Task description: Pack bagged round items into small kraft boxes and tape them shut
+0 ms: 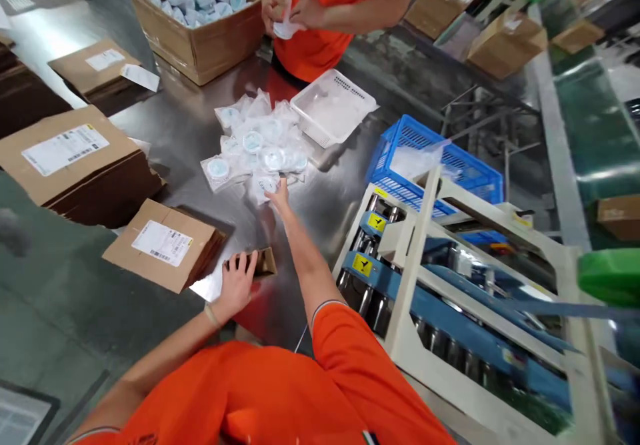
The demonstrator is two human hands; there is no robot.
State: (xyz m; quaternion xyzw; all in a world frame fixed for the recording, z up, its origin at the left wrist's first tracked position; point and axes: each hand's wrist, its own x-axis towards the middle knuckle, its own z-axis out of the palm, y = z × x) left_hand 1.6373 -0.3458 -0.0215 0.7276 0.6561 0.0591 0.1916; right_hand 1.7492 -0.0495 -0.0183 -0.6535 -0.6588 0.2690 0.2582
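Overlapping bags might get dragged along tbh
Box gripped by curled left hand; bag touched by right hand, closure can't be told.

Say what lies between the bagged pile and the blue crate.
The head view shows the white tray beside the bagged pile, then metal table toward the blue crate.

Shiny metal bench is pretty packed: cardboard stacks, big open carton, heap of plastic packets, white basket, little box.
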